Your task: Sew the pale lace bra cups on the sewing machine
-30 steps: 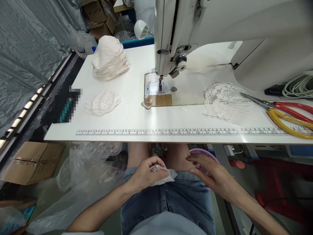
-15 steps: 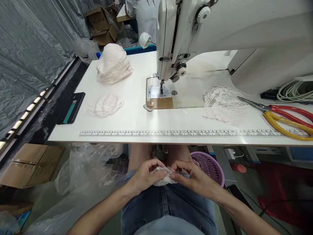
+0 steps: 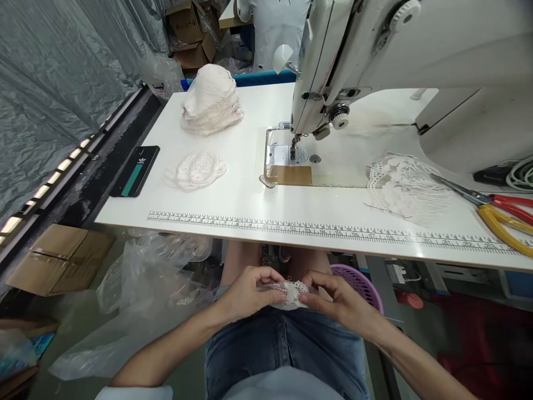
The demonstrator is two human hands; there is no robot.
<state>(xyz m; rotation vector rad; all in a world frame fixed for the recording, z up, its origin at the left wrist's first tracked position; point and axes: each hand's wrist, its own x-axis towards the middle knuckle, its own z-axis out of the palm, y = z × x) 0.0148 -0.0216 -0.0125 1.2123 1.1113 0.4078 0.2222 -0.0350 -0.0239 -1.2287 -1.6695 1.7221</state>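
Note:
Above my lap, a small piece of white lace point(image 3: 292, 294) is stretched between both hands. My left hand point(image 3: 254, 293) pinches its left side with thumb and fingers. The right side is gripped the same way by my right hand point(image 3: 331, 294). On the table in front of me stands a white sewing machine point(image 3: 320, 78), its needle and presser foot point(image 3: 293, 150) over the metal plate; nothing lies under the foot. A flat lace piece point(image 3: 195, 171) rests left of the machine, and a heap of lace point(image 3: 402, 186) lies to its right.
A stack of pale fabric cups point(image 3: 212, 100) and a black phone point(image 3: 135, 171) occupy the table's left side. Scissors with red and yellow handles point(image 3: 495, 208) lie at the right. Below are a purple basket point(image 3: 358, 286), plastic bags point(image 3: 150, 300) and a cardboard box point(image 3: 62, 258). A person point(image 3: 277, 33) is beyond the table.
My view has turned, so the table appears tilted and shifted right. My hands have drawn slightly apart, and more of the lace shows between them.

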